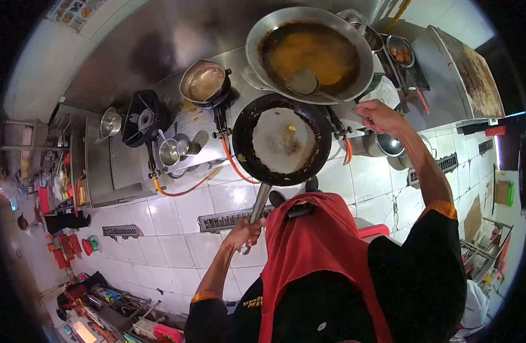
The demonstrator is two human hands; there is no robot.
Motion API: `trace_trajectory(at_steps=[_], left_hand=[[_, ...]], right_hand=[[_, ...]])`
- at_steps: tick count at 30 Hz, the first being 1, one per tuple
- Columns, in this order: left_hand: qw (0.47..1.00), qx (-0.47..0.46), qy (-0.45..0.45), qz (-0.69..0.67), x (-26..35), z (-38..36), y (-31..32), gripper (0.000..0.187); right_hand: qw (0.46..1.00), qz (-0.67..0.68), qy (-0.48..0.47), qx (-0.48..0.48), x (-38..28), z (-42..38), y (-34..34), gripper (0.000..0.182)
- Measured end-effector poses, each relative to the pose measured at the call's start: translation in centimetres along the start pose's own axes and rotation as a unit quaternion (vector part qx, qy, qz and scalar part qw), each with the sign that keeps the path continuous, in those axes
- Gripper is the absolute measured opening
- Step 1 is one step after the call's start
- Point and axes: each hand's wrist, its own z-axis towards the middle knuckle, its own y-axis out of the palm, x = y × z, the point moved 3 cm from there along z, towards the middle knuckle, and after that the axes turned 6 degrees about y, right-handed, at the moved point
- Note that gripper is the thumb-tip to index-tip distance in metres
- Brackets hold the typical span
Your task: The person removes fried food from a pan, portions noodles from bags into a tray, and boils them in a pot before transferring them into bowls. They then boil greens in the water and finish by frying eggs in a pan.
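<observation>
My left hand [245, 234] is wrapped round the metal handle of a black frying pan [247, 137]. The pan is held in front of the stove edge, above the tiled floor. Its inside has a pale bottom with brown residue and a small yellow piece [292, 128]. My right hand [382, 117] grips the long handle of a ladle [302, 82], closed round its end. The ladle's round head rests over the brown oily liquid [314, 52] inside a large metal wok [253, 48], near its front rim.
A smaller pan [204, 81] sits on a burner left of the wok. Metal cups [169, 152] and a bare burner [145, 119] are further left. At right are a strainer with brown pieces [400, 52] and a lidded pot [388, 144]. Orange gas hoses [234, 163] hang along the front edge.
</observation>
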Motion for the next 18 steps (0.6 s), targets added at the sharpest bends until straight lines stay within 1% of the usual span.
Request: trace_trajectory(at_steps=[1,2,3,5,6,8,9,11,12,13,14,15,16,17,18], left_hand=[[1.0,0.001,-0.005,0.003,-0.2,0.1,-0.1,0.024],[1.0,0.012,-0.013,-0.007,0.0,0.2,0.1,0.025],[1.0,0.013,-0.015,-0.011,-0.1,0.3,0.0,0.025],[1.0,-0.002,0.004,-0.006,0.1,0.4,-0.1,0.025],[1.0,0.0,0.004,0.0,0.3,0.4,0.0,0.026],[1.0,-0.001,-0.001,0.005,0.4,0.3,-0.1,0.029],[1.0,-0.002,-0.005,0.013,0.4,0.4,-0.1,0.032],[1.0,-0.003,-0.002,0.002,0.0,0.6,-0.3,0.03],[1.0,-0.004,-0.003,-0.006,-0.3,0.7,-0.5,0.029],[1.0,-0.002,0.002,-0.006,-0.5,0.8,-0.6,0.029],[1.0,-0.008,0.008,-0.004,-0.7,0.9,-0.8,0.029],[1.0,-0.015,0.014,-0.001,-0.7,0.9,-0.8,0.029],[1.0,-0.019,0.0,-0.023,-0.7,0.9,-0.7,0.029],[1.0,-0.02,0.003,-0.021,-0.5,0.9,-0.7,0.029],[1.0,-0.015,0.007,-0.013,-0.4,0.8,-0.6,0.029]], right_hand=[[0.999,-0.029,0.004,0.022,-0.6,-1.3,0.6,0.022],[0.997,-0.058,0.009,0.043,-0.6,-2.0,1.1,0.022],[0.997,-0.06,0.011,0.039,0.0,-2.1,1.4,0.022],[0.988,-0.134,-0.05,0.053,1.1,-2.2,2.0,0.024],[0.988,-0.136,-0.049,0.051,1.5,-2.5,2.5,0.024],[0.971,-0.187,-0.101,0.11,1.3,-3.3,3.3,0.025],[0.97,-0.189,-0.103,0.109,1.5,-3.1,3.3,0.025],[0.917,-0.266,-0.216,0.203,1.8,-2.7,2.8,0.025],[0.909,-0.266,-0.235,0.219,2.3,-1.7,2.3,0.024],[0.907,-0.267,-0.239,0.219,2.5,-0.6,2.4,0.024],[0.885,-0.305,-0.235,0.261,2.5,0.4,2.1,0.023],[0.859,-0.341,-0.23,0.304,2.3,1.2,1.8,0.025],[0.861,-0.343,-0.202,0.316,1.9,2.0,1.8,0.024],[0.86,-0.343,-0.204,0.319,2.2,3.3,1.6,0.024],[0.843,-0.371,-0.18,0.346,2.9,4.9,1.3,0.021]])
